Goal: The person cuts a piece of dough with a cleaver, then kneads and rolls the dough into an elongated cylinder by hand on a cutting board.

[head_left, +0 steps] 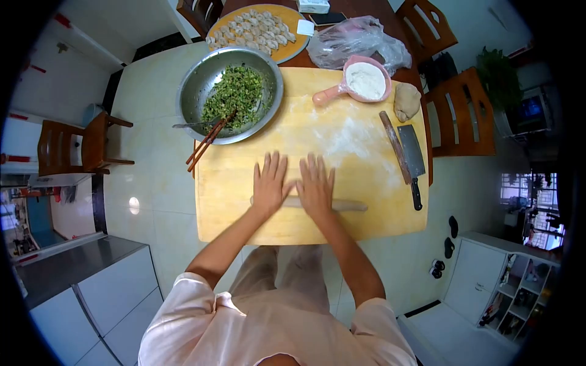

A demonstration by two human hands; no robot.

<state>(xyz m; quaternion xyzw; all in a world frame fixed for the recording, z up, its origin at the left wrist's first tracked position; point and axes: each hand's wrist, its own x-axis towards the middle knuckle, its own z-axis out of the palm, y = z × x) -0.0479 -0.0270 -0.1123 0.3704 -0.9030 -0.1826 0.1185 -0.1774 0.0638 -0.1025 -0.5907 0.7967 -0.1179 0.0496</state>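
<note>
A long rope of dough [350,205] lies crosswise on the wooden board [232,213]. Both palms press on it, fingers stretched forward. My left hand [270,185] covers its left part, and my right hand [317,186] lies over its middle. The thumbs come close together between them. White flour [348,140] is dusted on the board beyond my fingers. To the right lie a rolling pin [395,146], a cleaver [412,155] and a lump of dough [406,102].
A steel bowl [185,119] of chopped green filling, with chopsticks [205,146], stands at the board's far left. Behind it is a round tray [296,51] of dumplings. A pink scoop [330,94] of flour and a plastic bag [354,44] are at the far side.
</note>
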